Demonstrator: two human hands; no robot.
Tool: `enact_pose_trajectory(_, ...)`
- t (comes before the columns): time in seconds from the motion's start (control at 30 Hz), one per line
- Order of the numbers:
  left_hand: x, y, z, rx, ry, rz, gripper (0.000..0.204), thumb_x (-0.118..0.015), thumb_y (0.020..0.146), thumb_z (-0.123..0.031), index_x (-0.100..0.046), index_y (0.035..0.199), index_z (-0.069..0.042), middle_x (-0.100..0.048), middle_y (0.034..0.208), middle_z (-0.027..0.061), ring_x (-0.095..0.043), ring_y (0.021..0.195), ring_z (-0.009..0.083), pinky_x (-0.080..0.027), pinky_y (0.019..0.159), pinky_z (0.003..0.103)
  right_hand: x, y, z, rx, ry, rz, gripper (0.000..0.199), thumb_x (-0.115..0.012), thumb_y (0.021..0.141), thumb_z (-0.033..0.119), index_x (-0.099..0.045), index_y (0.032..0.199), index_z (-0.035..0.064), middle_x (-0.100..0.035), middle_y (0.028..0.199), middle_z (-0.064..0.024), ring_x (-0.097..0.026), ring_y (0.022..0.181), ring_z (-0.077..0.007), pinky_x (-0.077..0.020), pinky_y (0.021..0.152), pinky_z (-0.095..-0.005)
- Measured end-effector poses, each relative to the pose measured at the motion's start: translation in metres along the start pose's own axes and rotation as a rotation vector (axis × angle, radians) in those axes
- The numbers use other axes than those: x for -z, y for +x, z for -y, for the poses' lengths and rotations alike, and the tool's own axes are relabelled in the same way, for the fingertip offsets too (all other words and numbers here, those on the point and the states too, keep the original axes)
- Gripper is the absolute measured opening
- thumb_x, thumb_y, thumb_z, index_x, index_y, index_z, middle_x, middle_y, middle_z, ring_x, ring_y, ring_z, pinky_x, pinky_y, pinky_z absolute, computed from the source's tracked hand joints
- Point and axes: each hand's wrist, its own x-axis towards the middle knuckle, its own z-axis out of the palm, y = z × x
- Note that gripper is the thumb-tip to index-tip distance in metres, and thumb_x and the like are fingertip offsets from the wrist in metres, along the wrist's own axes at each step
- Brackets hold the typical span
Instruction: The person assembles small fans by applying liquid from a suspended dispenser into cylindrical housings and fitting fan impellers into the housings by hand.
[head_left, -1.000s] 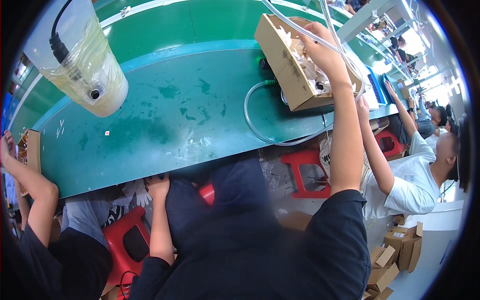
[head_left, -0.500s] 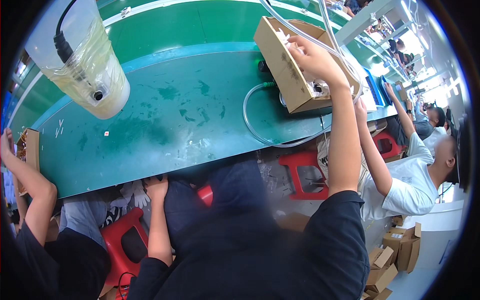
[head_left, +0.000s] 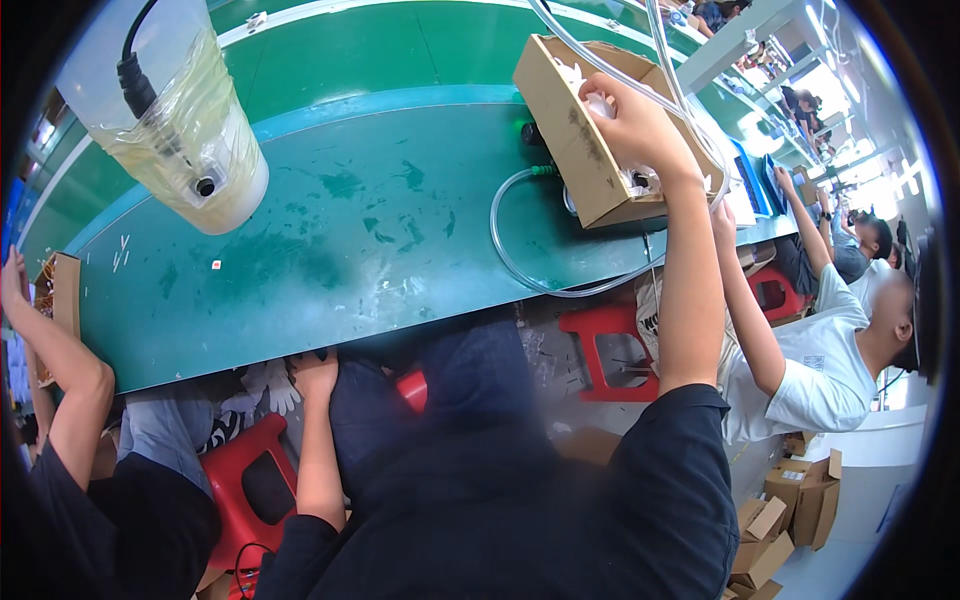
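Note:
My right hand (head_left: 640,128) is inside an open cardboard box (head_left: 605,190) at the far right of the table. Its fingers are curled around a small white piece (head_left: 600,104), whose exact kind I cannot make out. More white pieces (head_left: 640,181) lie in the box around the hand. My left hand (head_left: 315,374) rests low by the table's near edge, beside my leg. Its fingertips are partly hidden, so I cannot see whether it holds anything.
Clear tubing (head_left: 497,235) loops over the green table (head_left: 340,240) and past the box. A film-wrapped translucent container (head_left: 225,150) with a black cable stands at the left. A tiny pale square (head_left: 216,265) lies midtable. Co-workers sit on both sides; red stools (head_left: 590,330) stand below.
My right hand has shifted slightly within the box, its fingers curling closer around the white piece. The view has moved a little. My left hand stays where it was.

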Motion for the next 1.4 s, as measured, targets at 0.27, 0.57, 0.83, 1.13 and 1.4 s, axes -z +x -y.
enact_pose_trajectory(0.27, -0.005, 0.004, 0.004, -0.020, 0.030, -0.015, 0.074, -0.052, 0.075, -0.054, -0.034, 0.129, -0.007, -0.046, 0.115, 0.0308, -0.047, 0.104, 0.0451, -0.039, 0.089, 0.047, 0.000, 0.003, 0.003, -0.014, 0.154, -0.140, 0.031, -0.058, 0.080, 0.033, -0.060, 0.091, 0.0046, -0.062, 0.076, -0.0158, -0.059, 0.071, -0.0281, -0.0461, 0.065, -0.0360)
enact_pose_trajectory(0.57, -0.005, 0.002, 0.004, -0.016, -0.006, -0.015, 0.074, -0.052, 0.075, -0.054, -0.034, 0.129, -0.008, -0.046, 0.115, 0.0304, -0.046, 0.105, 0.0456, -0.038, 0.090, 0.047, -0.001, 0.005, -0.003, 0.016, 0.114, -0.251, 0.035, -0.055, 0.083, 0.038, -0.060, 0.090, 0.0043, -0.061, 0.072, -0.0148, -0.056, 0.066, -0.0279, -0.0444, 0.064, -0.0364)
enact_pose_trajectory(0.83, 0.000, 0.000, 0.000, -0.013, 0.001, -0.007, 0.074, -0.052, 0.075, -0.054, -0.033, 0.130, -0.009, -0.045, 0.117, 0.0306, -0.046, 0.105, 0.0456, -0.038, 0.090, 0.046, -0.006, 0.010, -0.009, -0.092, 0.211, -0.288, 0.044, -0.045, 0.087, 0.044, -0.060, 0.084, 0.0032, -0.060, 0.071, -0.0164, -0.056, 0.067, -0.0309, -0.0426, 0.066, -0.0387)
enact_pose_trajectory(1.13, -0.001, 0.000, 0.001, -0.011, 0.004, -0.004, 0.075, -0.051, 0.075, -0.055, -0.032, 0.131, -0.010, -0.044, 0.119, 0.0307, -0.046, 0.106, 0.0462, -0.039, 0.090, 0.047, -0.004, 0.015, -0.019, -0.153, 0.144, -0.218, 0.054, -0.038, 0.087, 0.052, -0.060, 0.096, 0.0045, -0.061, 0.083, -0.0191, -0.058, 0.077, -0.0313, -0.0432, 0.073, -0.0385)
enact_pose_trajectory(1.4, -0.001, 0.001, 0.002, 0.009, 0.006, 0.020, 0.077, -0.051, 0.074, -0.056, -0.029, 0.132, -0.011, -0.041, 0.121, 0.0311, -0.046, 0.107, 0.0458, -0.039, 0.089, 0.047, -0.008, 0.003, -0.006, -0.125, 0.104, 0.085, 0.059, -0.029, 0.090, 0.054, -0.052, 0.114, 0.0060, -0.057, 0.106, -0.0161, -0.053, 0.099, -0.0272, -0.0390, 0.088, -0.0343)
